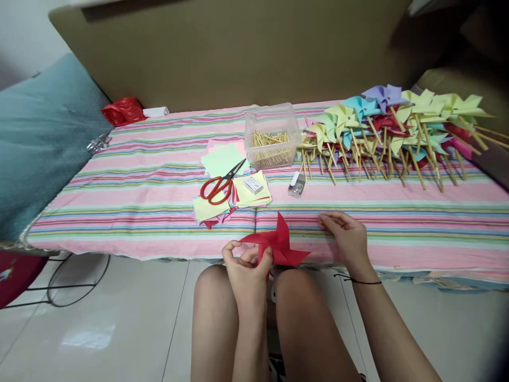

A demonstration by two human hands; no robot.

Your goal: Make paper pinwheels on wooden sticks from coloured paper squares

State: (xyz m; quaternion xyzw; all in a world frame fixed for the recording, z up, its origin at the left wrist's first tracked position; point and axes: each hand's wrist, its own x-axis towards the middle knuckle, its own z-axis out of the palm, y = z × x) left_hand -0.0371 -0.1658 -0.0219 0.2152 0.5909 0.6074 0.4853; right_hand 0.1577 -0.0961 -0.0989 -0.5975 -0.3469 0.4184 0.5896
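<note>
My left hand (pixel 247 273) is closed on a red paper pinwheel (pixel 281 241), pinching it between thumb and fingers above my knees. The pinwheel's folded points spread out to the right and upward, and no stick shows on it. To the right, apart from the pinwheel, my right hand (pixel 348 233) is just over the striped cloth (pixel 413 225). Its thumb and forefinger are pressed together; anything between them is too small to make out. The nearest thing beyond it is a small silvery box (pixel 297 184) with a white flap.
Red-handled scissors (pixel 218 190) lie across stacks of coloured paper (pixel 220 159), beside a small white box (pixel 253 185). Behind stands a clear plastic tub (pixel 292 127) of short wooden sticks. Many finished pinwheels (pixel 385 98) are heaped at right. A red plastic bag (pixel 124 111) sits far left.
</note>
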